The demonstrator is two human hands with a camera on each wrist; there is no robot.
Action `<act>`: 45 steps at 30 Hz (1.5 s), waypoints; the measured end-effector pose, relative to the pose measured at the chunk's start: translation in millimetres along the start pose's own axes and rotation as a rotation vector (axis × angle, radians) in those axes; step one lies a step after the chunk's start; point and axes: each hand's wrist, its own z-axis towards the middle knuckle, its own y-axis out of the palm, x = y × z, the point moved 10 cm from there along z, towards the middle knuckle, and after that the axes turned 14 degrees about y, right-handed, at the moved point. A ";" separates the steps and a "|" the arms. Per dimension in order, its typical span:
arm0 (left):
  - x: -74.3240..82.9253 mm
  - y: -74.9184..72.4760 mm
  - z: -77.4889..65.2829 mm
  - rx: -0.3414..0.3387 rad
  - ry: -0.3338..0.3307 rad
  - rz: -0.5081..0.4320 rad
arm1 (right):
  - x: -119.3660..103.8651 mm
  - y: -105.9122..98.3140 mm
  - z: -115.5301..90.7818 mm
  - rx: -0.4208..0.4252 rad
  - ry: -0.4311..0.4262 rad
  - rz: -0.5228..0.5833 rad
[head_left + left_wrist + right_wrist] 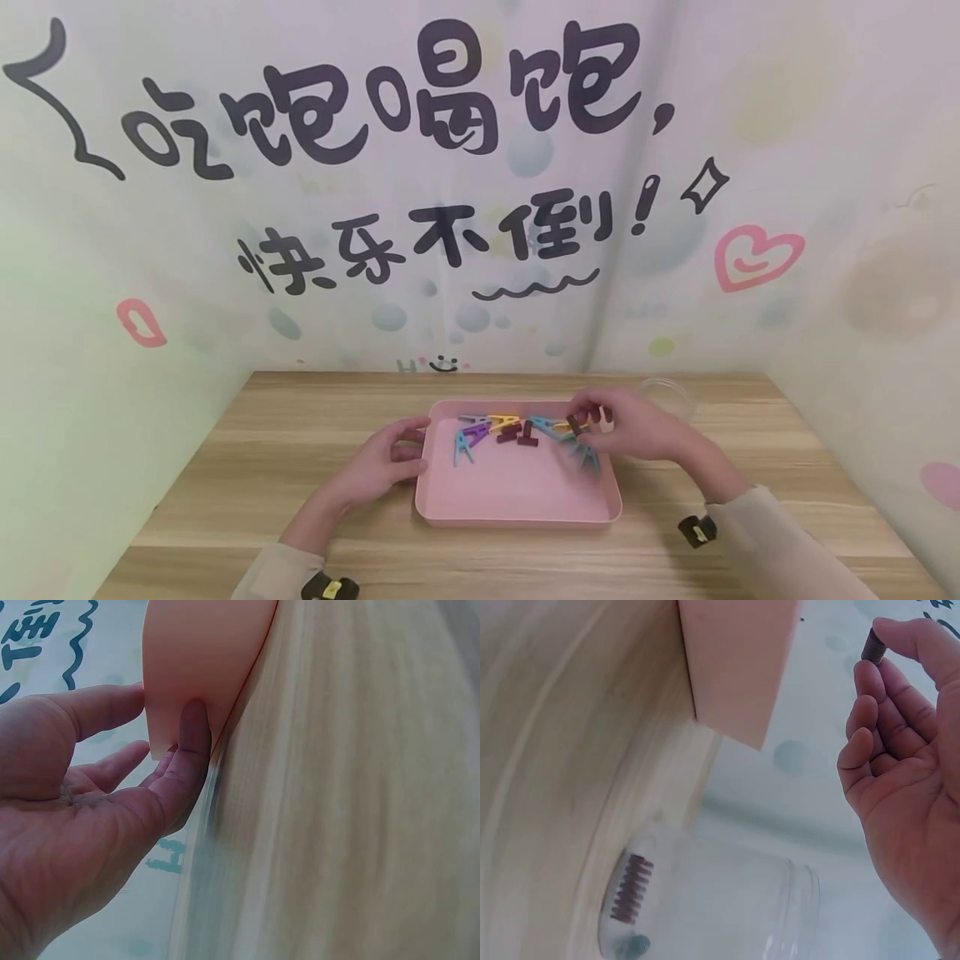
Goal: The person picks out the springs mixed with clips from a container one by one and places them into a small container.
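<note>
My right hand (pixel 630 423) is above the back right part of a pink tray (pixel 517 500). Between its thumb and fingertips it pinches a small dark brown ribbed piece (pixel 874 647); the other fingers are loosely bent. At the tray's left side, my left hand (pixel 378 462) touches the outer wall with relaxed fingers, and a fingertip (pixel 195 716) lies against that wall. Inside the tray are several clothespins, among them a purple one (pixel 474 433), a yellow one (pixel 504 423) and a blue one (pixel 463 447). More brown pieces (pixel 528 440) lie between the clothespins.
A clear jar (pixel 727 892) stands on the wooden table (pixel 300 417) behind my right hand, with a brown ribbed piece (pixel 632 889) and a blue-green thing (pixel 636 946) at its bottom. A printed cloth wall (pixel 465 333) rises behind the table.
</note>
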 end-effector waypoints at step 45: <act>3.3 1.1 -0.3 0.001 -0.011 0.007 | 82.8 -91.0 -53.7 0.319 0.115 0.049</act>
